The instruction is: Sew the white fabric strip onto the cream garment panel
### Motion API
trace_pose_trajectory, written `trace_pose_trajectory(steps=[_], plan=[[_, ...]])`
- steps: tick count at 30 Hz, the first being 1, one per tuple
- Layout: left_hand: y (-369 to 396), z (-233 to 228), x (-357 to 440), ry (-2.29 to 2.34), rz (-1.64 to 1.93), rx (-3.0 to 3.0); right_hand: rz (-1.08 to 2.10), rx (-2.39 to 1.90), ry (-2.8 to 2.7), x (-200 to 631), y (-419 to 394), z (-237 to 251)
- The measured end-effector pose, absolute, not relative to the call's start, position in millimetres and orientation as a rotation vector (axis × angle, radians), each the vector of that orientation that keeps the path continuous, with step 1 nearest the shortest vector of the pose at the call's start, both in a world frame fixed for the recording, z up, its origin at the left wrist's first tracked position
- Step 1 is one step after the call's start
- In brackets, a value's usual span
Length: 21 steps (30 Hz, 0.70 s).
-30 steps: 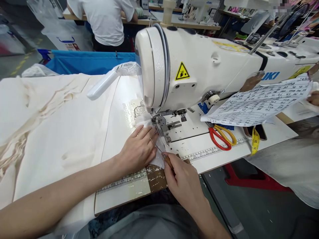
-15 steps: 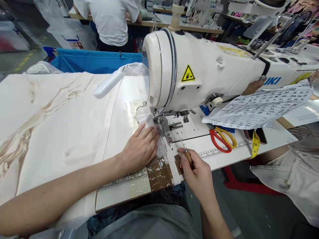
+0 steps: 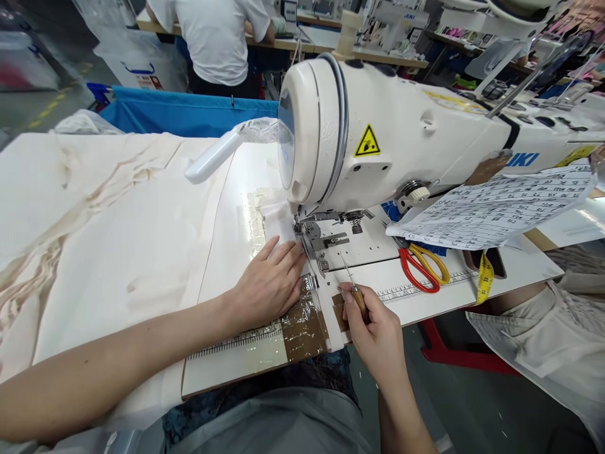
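My left hand point(image 3: 271, 277) lies flat, fingers stretched forward, on a small piece of thin white fabric point(image 3: 278, 222) just left of the presser foot of the white sewing machine point(image 3: 378, 126). My right hand point(image 3: 373, 321) is closed round the wooden handle of an awl point(image 3: 352, 280), its metal point aimed at the needle area but apart from it. A narrow white strip point(image 3: 331, 318) runs from the foot down over the table's front edge, between my hands. The palm hides part of the fabric.
Red and yellow scissors point(image 3: 423, 268) lie right of my right hand, beside a yellow tape measure point(image 3: 484, 277). A written sheet point(image 3: 491, 202) hangs at the machine. Cream fabric point(image 3: 127, 252) covers the left side. Behind are a blue cloth bin point(image 3: 189, 113) and a seated person point(image 3: 215, 41).
The white fabric under my left hand has moved forward past the foot; its lower end no longer shows beside the palm. My right hand and awl stay nearly still. The view has shifted slightly.
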State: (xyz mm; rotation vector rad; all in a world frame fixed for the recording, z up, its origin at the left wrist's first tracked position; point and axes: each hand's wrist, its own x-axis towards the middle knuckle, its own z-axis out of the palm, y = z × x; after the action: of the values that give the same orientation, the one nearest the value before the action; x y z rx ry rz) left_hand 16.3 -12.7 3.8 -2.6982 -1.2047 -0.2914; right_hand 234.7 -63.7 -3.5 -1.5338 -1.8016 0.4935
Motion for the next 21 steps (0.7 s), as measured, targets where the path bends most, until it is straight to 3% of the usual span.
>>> trace_pose_trajectory(steps=[21], plan=[[0,4,12,-1.301,-0.210,-2.753,0.618,-1.577,-1.649,228,-71,-4]])
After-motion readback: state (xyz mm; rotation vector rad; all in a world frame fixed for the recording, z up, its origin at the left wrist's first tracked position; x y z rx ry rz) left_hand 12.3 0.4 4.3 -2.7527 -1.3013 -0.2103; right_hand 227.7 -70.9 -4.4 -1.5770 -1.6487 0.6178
